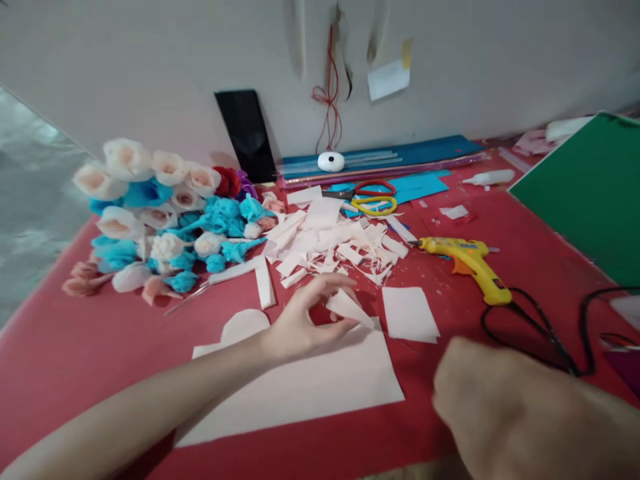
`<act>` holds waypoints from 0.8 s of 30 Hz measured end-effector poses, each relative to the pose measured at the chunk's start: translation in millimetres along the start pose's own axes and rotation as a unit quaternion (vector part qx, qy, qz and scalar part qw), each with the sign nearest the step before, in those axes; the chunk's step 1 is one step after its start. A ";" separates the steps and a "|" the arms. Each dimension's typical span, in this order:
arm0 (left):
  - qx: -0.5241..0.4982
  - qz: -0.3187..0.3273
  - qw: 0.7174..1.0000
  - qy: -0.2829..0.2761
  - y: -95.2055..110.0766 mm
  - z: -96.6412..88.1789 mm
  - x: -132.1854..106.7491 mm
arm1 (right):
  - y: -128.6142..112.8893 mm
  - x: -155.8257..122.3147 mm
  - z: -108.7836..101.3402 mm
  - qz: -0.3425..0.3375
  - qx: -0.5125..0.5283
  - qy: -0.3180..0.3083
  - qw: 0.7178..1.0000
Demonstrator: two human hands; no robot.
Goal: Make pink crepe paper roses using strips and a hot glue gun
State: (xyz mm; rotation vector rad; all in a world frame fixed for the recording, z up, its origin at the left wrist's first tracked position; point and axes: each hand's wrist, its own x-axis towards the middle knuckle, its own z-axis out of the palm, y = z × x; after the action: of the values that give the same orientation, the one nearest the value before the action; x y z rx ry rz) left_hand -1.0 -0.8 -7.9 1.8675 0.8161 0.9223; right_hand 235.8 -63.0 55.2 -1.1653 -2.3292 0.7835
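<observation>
My left hand (pixel 305 320) reaches over the red table (pixel 75 353) and pinches a small pale pink paper piece (pixel 350 308) between thumb and fingers. It rests on a large pale pink sheet (pixel 310 387). My right hand (pixel 505 407) is close to the camera at lower right, blurred, with its back toward me and fingers hidden. A small square of pink paper (pixel 410 313) lies just right of the pinched piece. A yellow glue gun (pixel 470 263) lies further right with its black cord (pixel 545 333).
A heap of pink and blue paper flowers (pixel 160 220) sits at the left. Paper scraps (pixel 330 243) are piled at the centre. Scissors (pixel 367 197), blue sheets (pixel 400 157), a glue bottle (pixel 490 177) and a green board (pixel 590 187) lie toward the back and right.
</observation>
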 end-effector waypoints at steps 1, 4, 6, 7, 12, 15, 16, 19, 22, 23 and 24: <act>0.020 0.007 1.000 0.008 2.3 0.2 -0.2 | -3.2 11.2 -1.1 -0.009 0.002 0.002 1.000; 0.073 0.027 0.997 0.025 13.5 -1.1 -0.3 | -6.1 36.6 3.4 0.003 -0.020 0.027 0.999; 0.096 0.041 0.994 0.026 24.2 -3.6 0.3 | -4.8 44.4 9.9 0.019 -0.032 0.040 0.998; 0.106 0.051 0.993 0.027 30.1 -5.2 0.8 | -4.3 45.9 13.1 0.018 -0.027 0.046 0.998; 0.156 0.109 0.980 0.054 51.4 -15.4 1.6 | -12.9 48.4 21.0 -0.003 0.057 0.101 0.993; 0.154 0.126 0.975 0.101 53.1 -21.6 1.3 | -23.2 53.4 20.6 0.056 0.144 0.101 0.983; 0.151 0.139 0.972 0.117 53.0 -23.8 1.7 | -26.1 55.3 20.4 0.089 0.191 0.088 0.974; 0.187 0.226 0.944 0.153 56.0 -31.3 5.0 | -31.2 59.0 21.2 0.168 0.349 0.031 0.921; 0.301 0.321 0.882 0.170 63.8 -38.9 9.7 | -31.5 59.9 23.5 0.179 0.452 -0.009 0.874; 0.330 0.336 0.866 0.169 66.4 -41.1 11.0 | -31.4 60.0 24.2 0.177 0.474 -0.016 0.862; 0.351 0.341 0.855 0.169 68.5 -42.9 12.1 | -31.4 60.2 24.7 0.176 0.493 -0.023 0.852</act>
State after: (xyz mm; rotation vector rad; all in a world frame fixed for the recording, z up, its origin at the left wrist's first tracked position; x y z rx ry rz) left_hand -19.5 -0.8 71.8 2.7835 0.7534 1.5742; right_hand 169.2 -36.4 63.9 -1.0391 -1.3322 1.8416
